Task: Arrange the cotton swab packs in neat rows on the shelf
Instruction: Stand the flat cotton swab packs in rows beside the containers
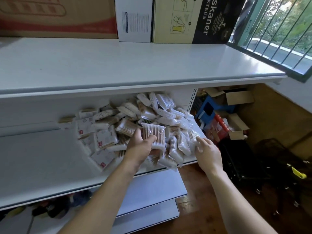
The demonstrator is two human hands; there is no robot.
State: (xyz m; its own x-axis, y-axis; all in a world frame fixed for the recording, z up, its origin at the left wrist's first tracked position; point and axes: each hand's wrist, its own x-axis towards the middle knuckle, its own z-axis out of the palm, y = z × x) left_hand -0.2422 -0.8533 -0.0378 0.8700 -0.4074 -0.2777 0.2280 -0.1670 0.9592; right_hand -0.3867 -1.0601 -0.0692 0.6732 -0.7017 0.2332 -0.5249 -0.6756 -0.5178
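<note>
I'm seeing my left hand [142,146] gripping a cotton swab pack [154,135] at frame centre, atop the loose pile [135,119] lying on the white shelf [42,159]; my right hand [208,153] is touching packs at the pile's right edge.

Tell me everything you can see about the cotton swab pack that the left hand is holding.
The cotton swab pack is a flat, roughly rectangular bag of clear, shiny plastic. Inside, wooden-stemmed swabs with white tips lie side by side in a row. The left hand holds it by its lower left part, thumb on top and fingers beneath, slightly tilted above the messy pile of packs on the white middle shelf. Its right edge seems to overlap neighbouring packs.
</note>
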